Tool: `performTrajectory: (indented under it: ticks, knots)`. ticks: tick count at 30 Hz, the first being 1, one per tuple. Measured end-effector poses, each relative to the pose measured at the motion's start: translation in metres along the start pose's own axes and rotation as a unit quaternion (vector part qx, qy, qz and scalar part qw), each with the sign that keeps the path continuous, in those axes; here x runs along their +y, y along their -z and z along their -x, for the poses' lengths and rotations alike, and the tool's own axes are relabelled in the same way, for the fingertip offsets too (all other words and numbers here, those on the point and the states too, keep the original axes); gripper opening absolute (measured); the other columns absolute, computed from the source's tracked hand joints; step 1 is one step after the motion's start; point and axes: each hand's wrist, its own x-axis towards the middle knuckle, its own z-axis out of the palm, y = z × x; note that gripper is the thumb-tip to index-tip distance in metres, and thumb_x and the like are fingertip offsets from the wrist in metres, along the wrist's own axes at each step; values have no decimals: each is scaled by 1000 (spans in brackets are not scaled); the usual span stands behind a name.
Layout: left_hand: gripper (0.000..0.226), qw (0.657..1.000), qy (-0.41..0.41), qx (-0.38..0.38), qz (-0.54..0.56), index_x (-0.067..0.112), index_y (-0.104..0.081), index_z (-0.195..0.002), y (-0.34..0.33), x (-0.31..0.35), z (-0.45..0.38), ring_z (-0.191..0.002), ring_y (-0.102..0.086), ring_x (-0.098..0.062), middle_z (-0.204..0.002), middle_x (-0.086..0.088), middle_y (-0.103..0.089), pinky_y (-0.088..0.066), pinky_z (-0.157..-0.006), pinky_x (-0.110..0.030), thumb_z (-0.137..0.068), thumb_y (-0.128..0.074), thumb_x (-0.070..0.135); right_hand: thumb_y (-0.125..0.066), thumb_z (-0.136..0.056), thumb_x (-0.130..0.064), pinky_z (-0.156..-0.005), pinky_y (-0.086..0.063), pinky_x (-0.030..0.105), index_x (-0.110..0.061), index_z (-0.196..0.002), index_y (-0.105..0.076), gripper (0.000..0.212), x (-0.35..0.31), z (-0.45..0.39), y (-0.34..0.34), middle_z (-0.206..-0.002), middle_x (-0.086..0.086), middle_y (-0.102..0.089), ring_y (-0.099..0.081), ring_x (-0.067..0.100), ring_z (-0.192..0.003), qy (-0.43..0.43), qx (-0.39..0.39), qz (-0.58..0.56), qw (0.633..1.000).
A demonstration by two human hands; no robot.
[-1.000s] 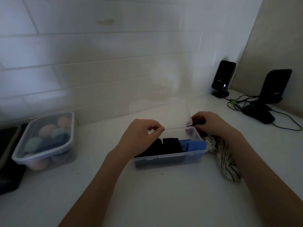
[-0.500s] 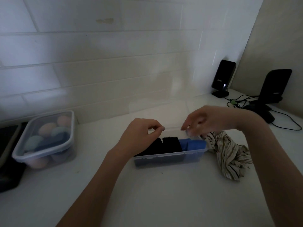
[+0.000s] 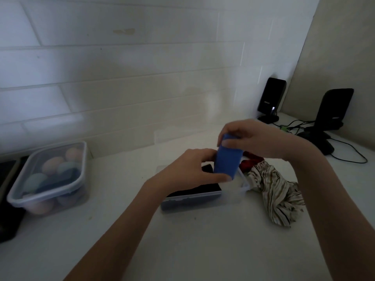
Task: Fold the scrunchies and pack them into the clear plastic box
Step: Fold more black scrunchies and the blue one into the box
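Observation:
A folded blue scrunchie (image 3: pixel 226 162) is held upright above the clear plastic box (image 3: pixel 233 196). My left hand (image 3: pixel 188 171) grips its lower edge and my right hand (image 3: pixel 249 138) pinches its top. Black scrunchies (image 3: pixel 194 190) fill the box's left part; its right end looks bare. The box's clear lid (image 3: pixel 182 138) stands open behind it. A red scrunchie (image 3: pixel 250 162) and a striped beige scrunchie (image 3: pixel 278 195) lie on the counter right of the box.
A lidded clear container (image 3: pixel 47 177) with pastel round items sits at the left, beside a dark object (image 3: pixel 8 220) at the edge. Two black stands (image 3: pixel 271 99) (image 3: pixel 332 116) with cables are at the back right. The tiled wall runs behind.
My right hand left the red scrunchie, reached into the box and lifted the blue scrunchie out; my left hand let go of the lid edge and took hold of the blue scrunchie.

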Motion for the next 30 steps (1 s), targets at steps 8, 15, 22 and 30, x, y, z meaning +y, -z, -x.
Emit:
performTrajectory:
  ticks: [8, 15, 22, 30]
  knots:
    - [11, 976, -73, 204, -4, 16, -66, -83, -6, -8, -17, -64, -48, -4, -79, 9, -56, -40, -60, -11, -75, -74, 18, -74, -73, -28, -67, -55, 17, -30, -105, -61, 34, 0, 4, 6, -89, -11, -70, -67, 4, -81, 24, 66, -136, 988]
    - [22, 916, 49, 238, 320, 12, -47, -98, 1, -9, -13, -53, -66, -10, -79, -4, -65, -50, -46, -20, -84, -59, -1, -73, -77, -12, -74, -46, 7, -26, -90, -70, 19, -8, 0, -4, -91, -19, -70, -65, -2, -88, 84, 0, -121, 989]
    - [17, 856, 83, 188, 475, 12, -54, -105, 9, -10, -15, -71, -71, -16, -91, -10, -70, -58, -64, -27, -89, -58, 15, -75, -74, -8, -70, -46, 7, -13, -91, -72, 18, -6, -8, -15, -87, -8, -71, -66, -3, -78, 75, 18, -127, 989]
    - [23, 916, 3, 194, 351, 4, -62, -102, 5, -16, -12, -78, -72, -17, -85, -10, -75, -57, -72, -26, -80, -64, -5, -78, -72, -21, -65, -49, 12, -21, -94, -66, 25, 1, -16, -22, -81, -5, -69, -63, 6, -74, 61, 193, -66, 977]
